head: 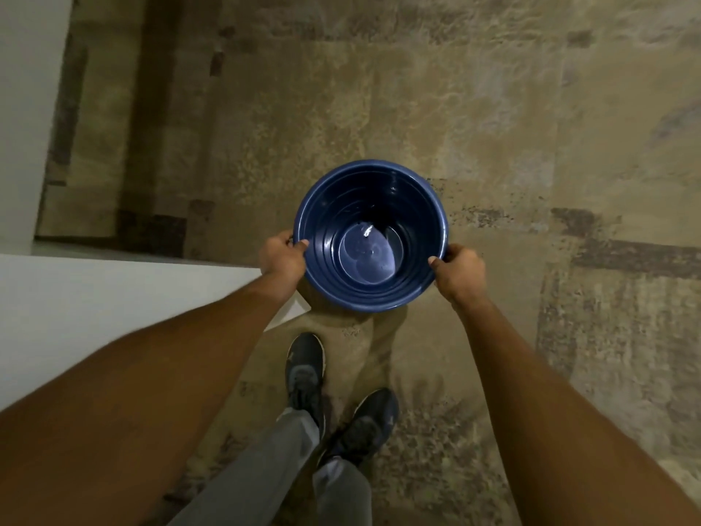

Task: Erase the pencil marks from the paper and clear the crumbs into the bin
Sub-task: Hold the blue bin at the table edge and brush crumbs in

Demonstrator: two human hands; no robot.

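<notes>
I see both grips clamped on bin point(370, 237) rim: left hand point(282, 258), right hand point(459, 273) opposite. I judge bin light, stiff, slick plastic; rim best hold.

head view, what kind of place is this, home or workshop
Probably a room in a home: a patterned beige carpet covers the floor, a white table stands at the left, and both hands hold a blue plastic bin.
</notes>
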